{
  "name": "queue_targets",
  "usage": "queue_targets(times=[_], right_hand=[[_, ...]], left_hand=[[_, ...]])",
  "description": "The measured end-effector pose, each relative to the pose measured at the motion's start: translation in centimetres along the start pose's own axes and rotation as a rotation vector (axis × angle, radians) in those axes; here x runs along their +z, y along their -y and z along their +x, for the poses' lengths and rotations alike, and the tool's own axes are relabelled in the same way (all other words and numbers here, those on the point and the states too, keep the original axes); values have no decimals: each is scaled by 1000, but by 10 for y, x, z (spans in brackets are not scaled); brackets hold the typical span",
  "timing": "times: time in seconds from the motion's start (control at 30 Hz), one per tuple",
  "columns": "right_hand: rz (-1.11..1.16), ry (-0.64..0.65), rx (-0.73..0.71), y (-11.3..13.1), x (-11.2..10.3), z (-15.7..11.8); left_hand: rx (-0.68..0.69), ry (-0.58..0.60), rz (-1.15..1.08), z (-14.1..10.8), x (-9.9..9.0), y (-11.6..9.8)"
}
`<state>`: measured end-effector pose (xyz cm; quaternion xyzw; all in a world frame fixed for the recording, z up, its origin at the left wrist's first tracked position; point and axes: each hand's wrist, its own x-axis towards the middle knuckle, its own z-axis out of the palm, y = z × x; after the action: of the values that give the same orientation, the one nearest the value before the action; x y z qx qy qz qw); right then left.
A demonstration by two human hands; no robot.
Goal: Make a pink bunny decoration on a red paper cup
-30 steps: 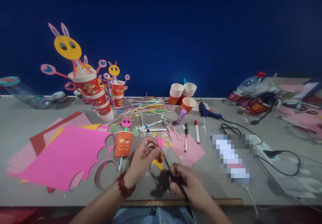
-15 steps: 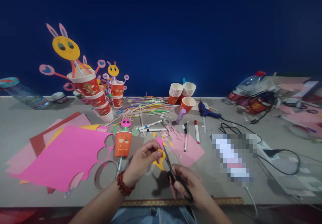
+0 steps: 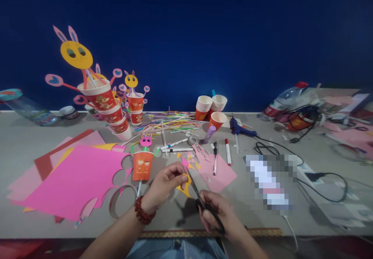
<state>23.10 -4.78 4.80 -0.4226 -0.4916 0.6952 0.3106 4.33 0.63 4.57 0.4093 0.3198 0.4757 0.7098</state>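
My right hand [image 3: 217,214] is closed around the dark handles of a pair of scissors [image 3: 196,189], whose blades point up and left towards my other hand. My left hand [image 3: 170,179], with a red bead bracelet at the wrist, is closed in a pinch beside the blades. What its fingertips hold is too small to make out. A yellow paper piece [image 3: 185,191] shows just behind and below those fingertips; whether they touch it I cannot tell. Left of this hand stands an orange paper cup [image 3: 142,166] with a pink rabbit head and green arms.
Pink paper sheets [image 3: 75,177] and a tape roll [image 3: 124,202] lie left. Rabbit-figure cups [image 3: 100,99] stand behind them. Beyond my hands are coloured sticks [image 3: 175,123], light pink paper [image 3: 220,171], a red marker [image 3: 227,152] and a blue glue gun [image 3: 241,129]. Cords lie right.
The scissors and my right hand have shifted very slightly, and the blades look closer together. My left hand stays almost where it was.
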Motion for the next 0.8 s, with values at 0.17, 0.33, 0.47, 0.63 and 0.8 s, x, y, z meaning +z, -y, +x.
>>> queue_targets(times=[0.17,0.33,0.47,0.63,0.8], right_hand=[[-14,-7,-19,-2,0,1],[-18,-25,-16,-5,-1,1],[-9,-21,-37,-8,-1,2],[-5,-33,-24,-9,-2,0],[-18,-43,-26,-9,-1,0]], left_hand=[[4,11,5,1,0,-1],[-7,-4,16,0,1,-2],[-10,5,28,0,0,-1],[-11,3,41,1,0,0],[-22,-4,25,1,1,-3]])
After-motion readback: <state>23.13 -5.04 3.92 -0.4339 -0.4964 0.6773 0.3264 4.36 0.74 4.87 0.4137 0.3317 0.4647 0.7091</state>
